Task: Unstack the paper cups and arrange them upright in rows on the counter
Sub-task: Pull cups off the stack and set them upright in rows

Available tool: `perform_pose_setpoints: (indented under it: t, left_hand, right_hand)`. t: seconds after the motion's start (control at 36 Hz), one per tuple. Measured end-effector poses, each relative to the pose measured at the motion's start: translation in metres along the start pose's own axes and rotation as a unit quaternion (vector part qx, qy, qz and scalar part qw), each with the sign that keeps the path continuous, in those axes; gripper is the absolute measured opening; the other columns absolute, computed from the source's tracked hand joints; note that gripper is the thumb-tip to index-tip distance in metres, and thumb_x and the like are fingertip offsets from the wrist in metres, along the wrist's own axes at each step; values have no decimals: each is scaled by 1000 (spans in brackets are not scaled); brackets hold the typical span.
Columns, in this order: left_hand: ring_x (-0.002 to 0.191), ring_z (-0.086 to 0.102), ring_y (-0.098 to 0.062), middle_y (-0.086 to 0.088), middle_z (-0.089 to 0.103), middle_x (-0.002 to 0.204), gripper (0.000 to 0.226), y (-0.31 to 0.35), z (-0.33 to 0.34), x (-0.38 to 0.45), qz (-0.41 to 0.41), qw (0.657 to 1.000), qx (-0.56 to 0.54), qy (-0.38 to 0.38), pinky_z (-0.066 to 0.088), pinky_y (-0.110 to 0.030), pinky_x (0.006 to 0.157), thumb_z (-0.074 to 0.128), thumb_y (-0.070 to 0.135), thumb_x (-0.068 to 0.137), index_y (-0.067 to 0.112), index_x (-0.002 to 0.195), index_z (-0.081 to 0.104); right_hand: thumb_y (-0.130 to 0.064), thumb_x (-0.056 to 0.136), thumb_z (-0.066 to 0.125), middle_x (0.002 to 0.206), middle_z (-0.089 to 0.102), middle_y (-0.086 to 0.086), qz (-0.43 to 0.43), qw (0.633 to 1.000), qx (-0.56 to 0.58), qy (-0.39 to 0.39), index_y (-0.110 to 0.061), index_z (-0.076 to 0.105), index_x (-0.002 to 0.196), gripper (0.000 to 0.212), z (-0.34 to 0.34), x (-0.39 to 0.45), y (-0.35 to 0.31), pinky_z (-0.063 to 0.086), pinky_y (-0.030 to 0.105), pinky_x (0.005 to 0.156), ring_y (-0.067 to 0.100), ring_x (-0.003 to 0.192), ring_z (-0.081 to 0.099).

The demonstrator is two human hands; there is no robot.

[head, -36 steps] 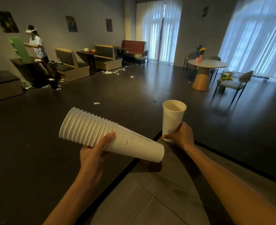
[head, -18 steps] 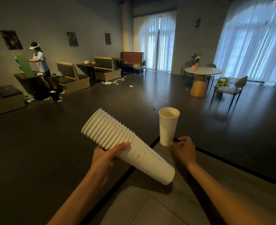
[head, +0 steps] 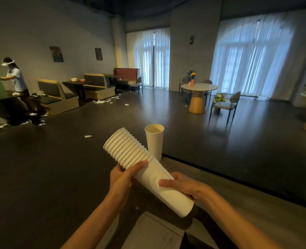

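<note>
A stack of white paper cups (head: 130, 151) lies tilted in the air over the counter's corner, rims up-left, base down-right. My left hand (head: 124, 175) grips the stack just below the ribbed rims. My right hand (head: 183, 186) wraps the outermost cup near the base end. One single paper cup (head: 154, 141) stands upright on the far corner of the counter (head: 256, 212), just behind the stack, with no hand on it.
The counter's dark far edge (head: 220, 174) runs right from the cup; beyond it the floor drops away. A round table (head: 199, 90) and chair (head: 226, 105) stand across the room. A person (head: 15, 81) works at a table far left.
My right hand let go of the single cup, leaving it upright on the counter corner, and came back to grasp the base end of the stack. The stack swung toward me.
</note>
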State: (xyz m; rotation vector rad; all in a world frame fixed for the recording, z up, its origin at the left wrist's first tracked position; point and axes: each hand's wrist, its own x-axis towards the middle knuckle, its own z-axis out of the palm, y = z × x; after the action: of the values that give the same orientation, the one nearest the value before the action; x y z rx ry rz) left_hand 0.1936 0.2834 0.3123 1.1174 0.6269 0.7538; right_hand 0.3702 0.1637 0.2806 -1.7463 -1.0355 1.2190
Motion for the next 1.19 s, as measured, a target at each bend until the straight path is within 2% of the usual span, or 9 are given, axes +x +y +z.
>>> perform_pose_setpoints:
  t: [0.14, 0.33, 0.39, 0.5, 0.58, 0.75, 0.92, 1.11, 1.19]
  left_hand:
    - [108, 65, -15, 2, 67, 117, 68, -3, 10, -8, 56, 996, 69, 30, 55, -44, 93, 88, 27, 53, 34, 113, 56]
    - [106, 64, -19, -2, 65, 118, 71, 14, 15, -3, 67, 990, -20, 124, 57, -46, 88, 88, 19, 63, 23, 124, 53]
    - [104, 63, -16, 0, 63, 116, 64, 26, 15, 1, 89, 985, -45, 138, 57, -39, 82, 85, 15, 68, 21, 122, 51]
    - [110, 63, -18, -1, 61, 120, 62, 46, 7, 14, 94, 973, -131, 165, 55, -42, 96, 81, 12, 76, 15, 127, 45]
    - [116, 62, -23, -5, 58, 128, 66, 57, -5, 25, 79, 968, -174, 163, 58, -39, 91, 81, 15, 78, 15, 131, 41]
    - [119, 62, -24, -5, 57, 129, 63, 61, -29, 43, 92, 970, -166, 149, 58, -40, 93, 77, 15, 81, 16, 133, 40]
    - [121, 62, -26, -6, 59, 132, 82, 43, -40, 53, 87, 982, -113, 126, 56, -37, 90, 82, 25, 62, 17, 134, 45]
    - [112, 66, -21, -3, 64, 122, 59, 22, -33, 56, 75, 989, -82, 93, 57, -34, 81, 80, 19, 63, 25, 115, 53]
    - [109, 69, -21, -3, 68, 119, 87, 14, -31, 53, 60, 993, -66, 83, 60, -36, 81, 97, 34, 41, 26, 117, 56]
  right_hand:
    - [-51, 67, 82, 117, 60, -13, -51, 988, -131, 66, -44, 53, 118, 59, 0, -8, 0, 50, 35, 97, 7, 110, 56]
    - [-54, 63, 85, 108, 50, -29, -169, 917, -262, 251, -38, 54, 125, 71, -7, -15, 7, 50, 18, 85, -7, 102, 51]
    - [-55, 61, 85, 110, 46, -28, -168, 905, -265, 288, -39, 50, 128, 77, -14, -9, 14, 44, 18, 87, -4, 104, 47]
    - [-57, 58, 85, 118, 56, -20, -162, 900, -221, 340, -36, 51, 127, 80, -27, 12, 23, 51, 25, 90, 0, 108, 53]
    - [-55, 56, 87, 116, 58, -18, -162, 896, -181, 371, -33, 51, 125, 81, -39, 27, 21, 51, 24, 87, 1, 105, 55]
    - [-38, 55, 94, 131, 61, 1, -138, 898, -107, 403, -23, 47, 133, 92, -64, 56, 22, 53, 37, 92, 18, 119, 58]
    - [-28, 58, 93, 139, 56, 6, -110, 902, -91, 407, -20, 40, 141, 98, -73, 79, 29, 48, 50, 103, 26, 129, 53]
    - [-26, 60, 93, 139, 55, 7, -96, 902, -123, 402, -20, 37, 143, 101, -79, 89, 40, 49, 47, 101, 26, 128, 53]
    - [-24, 61, 93, 139, 55, 7, -67, 915, -122, 379, -18, 40, 141, 97, -81, 92, 50, 48, 47, 101, 28, 129, 53]
